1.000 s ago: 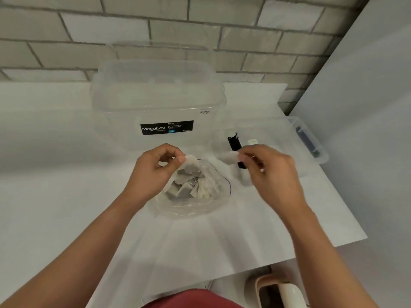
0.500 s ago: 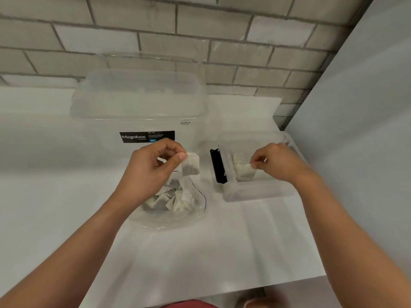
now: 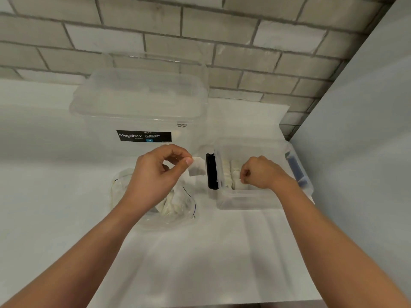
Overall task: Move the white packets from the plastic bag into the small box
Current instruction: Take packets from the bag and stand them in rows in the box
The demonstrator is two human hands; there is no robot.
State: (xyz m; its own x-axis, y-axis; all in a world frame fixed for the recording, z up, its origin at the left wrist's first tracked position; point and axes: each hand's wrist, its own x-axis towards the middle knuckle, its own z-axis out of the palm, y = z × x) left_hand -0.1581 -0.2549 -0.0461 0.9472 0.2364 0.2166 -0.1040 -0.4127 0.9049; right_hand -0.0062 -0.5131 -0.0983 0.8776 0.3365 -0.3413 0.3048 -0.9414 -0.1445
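a white packet (image 3: pixel 197 166) is pinched between thumb and forefinger of the left hand (image 3: pixel 159 174), above the plastic bag (image 3: pixel 155 203) on the counter (image 3: pixel 200 252). the right hand (image 3: pixel 260 173) is lowered into the small box (image 3: pixel 249 200), fingers clamped on another packet (image 3: pixel 238 184) among those already stacked inside.

Right hand (image 3: pixel 260 172) has carried its packet (image 3: pixel 237 186) into the small box (image 3: pixel 244 202)

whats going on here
A person is moving white packets from a bag into a small box. The left hand pinches a packet above the bag, where more lie. The right hand is down in the box, pinching a second packet beside those already placed. A big tub stands behind.
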